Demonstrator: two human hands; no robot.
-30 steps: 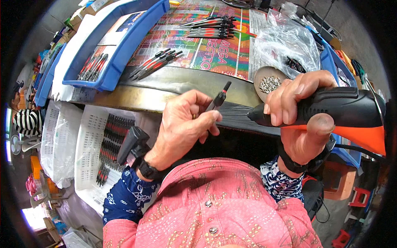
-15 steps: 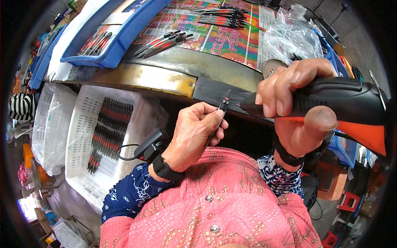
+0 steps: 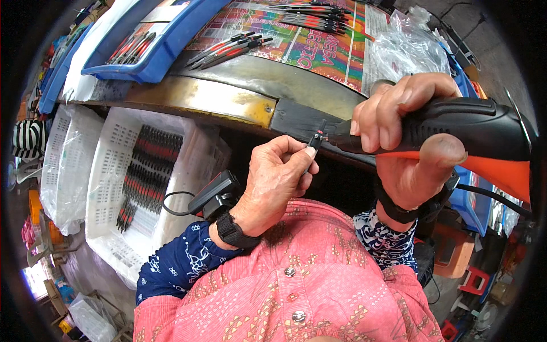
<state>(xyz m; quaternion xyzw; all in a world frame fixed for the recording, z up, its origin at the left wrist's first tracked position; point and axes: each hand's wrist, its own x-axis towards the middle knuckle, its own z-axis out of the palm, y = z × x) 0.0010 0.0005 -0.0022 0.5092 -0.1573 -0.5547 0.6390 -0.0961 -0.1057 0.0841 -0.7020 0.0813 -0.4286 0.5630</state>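
The black piece (image 3: 314, 143) in the left fingers (image 3: 301, 162) has reached the tip of the power driver (image 3: 456, 122)

At the upper centre, a colourful printed sheet (image 3: 331, 55); to its right, crumpled clear plastic (image 3: 405, 50). Along the left edge, a person (image 3: 29, 139) in black-and-white stripes and, below, a yellow-orange object (image 3: 35, 205), too blurred to identify. At the lower left, a clear plastic bag (image 3: 91, 319). Toward the lower right, an orange stool (image 3: 465, 251), then a red stool (image 3: 474, 279) and a white fan (image 3: 486, 316).
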